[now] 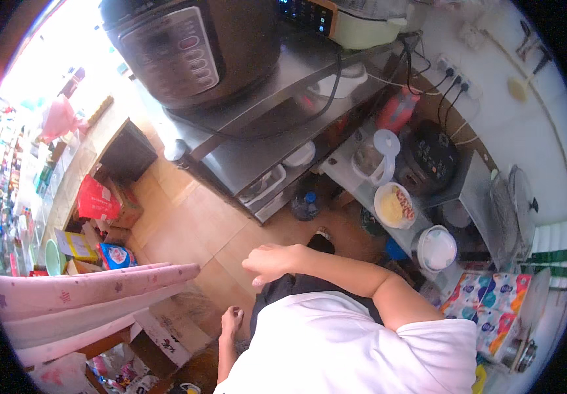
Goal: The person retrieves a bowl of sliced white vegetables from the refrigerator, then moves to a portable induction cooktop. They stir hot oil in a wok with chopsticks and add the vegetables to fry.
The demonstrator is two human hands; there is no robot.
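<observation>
My right hand (273,262) hangs in front of my body over the tiled floor (199,224). Its back faces up, the fingers are loosely bent and the thumb stands apart, with no object showing in it. Lower down at my side is my left hand (232,320), its fingers curled and its palm hidden. An open cardboard box (165,340) lies near that hand. Ahead stands a steel counter (244,170) bearing a large dark electric cooker (199,59) with a button panel. Neither hand touches these things.
On my right, a shelf holds a bowl of food (391,212), a lidded white container (436,248), a clear jug (369,157) and a black appliance (426,157). Tissue packs (490,305) lie nearer. Pink star-patterned cloth (96,290) hangs left. A blue-capped bottle (306,207) stands under the counter.
</observation>
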